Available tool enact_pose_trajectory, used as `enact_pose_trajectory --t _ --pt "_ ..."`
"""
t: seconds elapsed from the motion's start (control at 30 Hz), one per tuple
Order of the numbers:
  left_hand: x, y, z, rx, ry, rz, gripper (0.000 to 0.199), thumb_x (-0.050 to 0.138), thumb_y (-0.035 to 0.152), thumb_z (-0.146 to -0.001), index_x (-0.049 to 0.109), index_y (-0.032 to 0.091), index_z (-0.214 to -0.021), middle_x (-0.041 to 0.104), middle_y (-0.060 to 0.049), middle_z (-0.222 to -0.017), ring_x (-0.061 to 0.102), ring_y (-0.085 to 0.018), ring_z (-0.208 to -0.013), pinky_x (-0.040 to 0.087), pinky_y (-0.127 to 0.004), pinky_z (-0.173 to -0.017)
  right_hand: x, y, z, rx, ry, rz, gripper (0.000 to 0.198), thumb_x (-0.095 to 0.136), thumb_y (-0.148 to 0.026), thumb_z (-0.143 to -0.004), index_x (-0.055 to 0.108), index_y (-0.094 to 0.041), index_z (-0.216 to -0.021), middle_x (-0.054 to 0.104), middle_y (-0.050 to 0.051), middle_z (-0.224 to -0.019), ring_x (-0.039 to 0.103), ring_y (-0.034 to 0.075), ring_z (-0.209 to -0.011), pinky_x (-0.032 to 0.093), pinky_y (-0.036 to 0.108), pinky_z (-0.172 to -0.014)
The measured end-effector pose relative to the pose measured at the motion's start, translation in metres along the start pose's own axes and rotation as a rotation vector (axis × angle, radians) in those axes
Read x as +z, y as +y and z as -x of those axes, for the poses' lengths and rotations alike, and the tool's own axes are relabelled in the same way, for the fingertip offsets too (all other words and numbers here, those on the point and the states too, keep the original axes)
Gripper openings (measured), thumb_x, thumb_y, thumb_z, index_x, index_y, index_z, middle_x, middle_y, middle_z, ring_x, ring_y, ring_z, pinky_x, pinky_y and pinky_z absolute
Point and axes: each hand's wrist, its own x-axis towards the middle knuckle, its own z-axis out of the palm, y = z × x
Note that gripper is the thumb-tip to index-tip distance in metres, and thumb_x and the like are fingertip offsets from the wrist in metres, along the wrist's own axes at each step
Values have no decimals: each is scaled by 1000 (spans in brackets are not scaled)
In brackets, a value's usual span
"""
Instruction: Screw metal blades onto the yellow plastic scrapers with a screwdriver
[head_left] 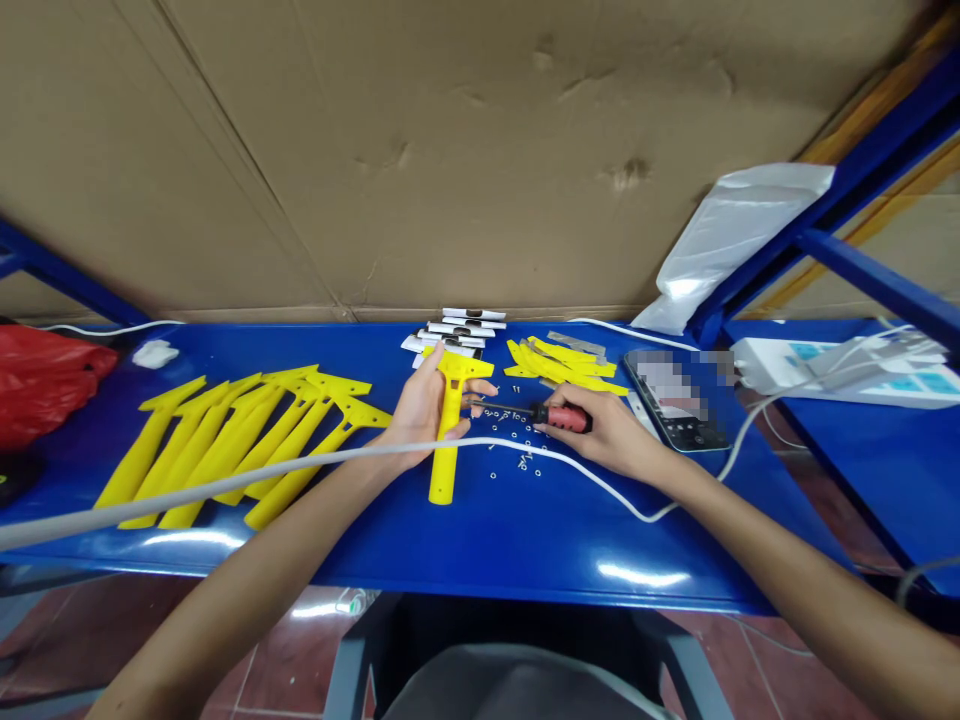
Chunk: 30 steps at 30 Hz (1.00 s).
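My left hand [416, 410] is closed round a yellow plastic scraper handle [445, 470], its wide head up and its grip pointing down toward me. In my right hand [611, 430] is a screwdriver [568, 418] with a red and black handle. Its shaft points left, and the tip lies close to my left fingers and the scraper handle; whether it touches is hard to tell. Small screws and nuts [523, 460] lie scattered on the blue table [390, 545] below the screwdriver. Behind them rests a pile of flat yellow strips [566, 365].
Several more yellow scraper handles [225, 440] lie in a row at left. White-and-black packets [465, 330] are stacked at the back. A phone [679, 400] and a white power strip [847, 370] are at right. A white cable [300, 462] crosses in front of my forearms. A red bag [52, 380] sits far left.
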Motion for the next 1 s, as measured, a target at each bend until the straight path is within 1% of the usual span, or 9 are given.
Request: enact_pose_trajectory --t 0.1,0.17,0.33,0.43,0.57,0.63,0.73,0.83,1.0 --pt "2 2 1 7 4 9 54 57 64 -108 69 12 -104 76 -11 -87 66 -14 -58 34 -19 -31 -10 0 -1 31 80 39 25 75 -44 -100 64 -25 -91 72 1 -84 63 19 -71 50 33 -70" --pt "4 4 2 6 8 11 55 56 64 -109 70 12 -102 76 -11 -86 66 -14 -58 33 -19 -30 -18 5 -2 32 145 67 24 75 -44 -100 63 -25 -92 73 2 -87 64 20 -73 51 35 -73" --pt "4 3 2 10 2 -2 56 56 65 -108 72 11 -101 77 -11 -88 65 -13 -58 33 -19 -30 -32 24 -6 -14 270 116 17 74 -41 -96 63 -28 -94 80 10 -111 74 34 -105 57 49 -95" --pt "4 1 2 -7 -34 -31 55 57 64 -108 72 11 -102 77 -12 -89 66 -13 -59 34 -18 -32 -36 29 -7 22 291 130 17 72 -42 -96 63 -28 -94 81 11 -120 76 35 -112 58 51 -98" --pt "5 0 2 -62 -85 -85 58 56 67 -107 72 12 -96 77 -13 -89 66 -14 -60 34 -19 -33 -45 32 -13 112 276 179 23 70 -49 -98 67 -27 -104 80 11 -130 77 34 -109 58 47 -95" --pt "5 -2 2 -70 -91 -97 60 56 68 -106 72 11 -93 76 -13 -88 65 -14 -59 31 -20 -32 -52 37 -22 162 255 239 27 69 -52 -98 67 -25 -103 81 10 -116 76 31 -96 56 42 -85" --pt "6 -4 2 -69 -88 -100 60 58 68 -106 72 11 -92 75 -12 -86 64 -13 -59 26 -20 -31 -63 47 -40 208 146 331 32 67 -55 -97 62 -24 -91 72 5 -82 62 23 -70 43 35 -68" --pt "5 -4 2 -54 -81 -95 56 59 66 -106 72 12 -93 75 -11 -85 64 -13 -59 27 -19 -32 -65 58 -57 193 82 358 34 65 -56 -95 57 -24 -88 64 2 -75 54 19 -67 38 33 -67" --pt "6 0 4 -26 -70 -80 56 60 65 -107 70 12 -93 74 -10 -85 64 -13 -59 31 -20 -33 -54 66 -66 244 121 417 28 66 -52 -91 59 -24 -90 63 3 -74 52 20 -66 35 32 -66"
